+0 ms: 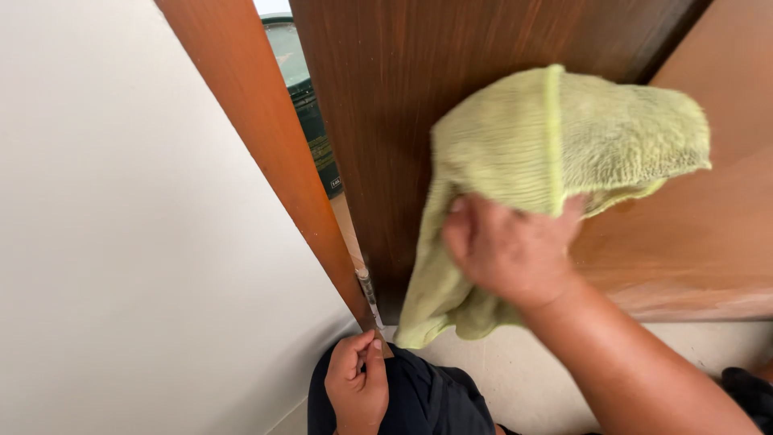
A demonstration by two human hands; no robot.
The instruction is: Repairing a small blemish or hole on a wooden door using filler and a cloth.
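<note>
Low by the white wall (121, 242) and orange door frame (266, 153): left hand (357, 385), grip curled shut, thumb on the frame's foot, perhaps pinching something small. Rightward, green cloth (547, 137) pressed flat on the brown door (386, 97); right hand (507, 250), grip clamped on its bunched middle.

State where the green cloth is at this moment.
In the head view, the light green cloth is right of centre, pressed flat against the brown wooden door by the right hand, just right of the door frame.
</note>
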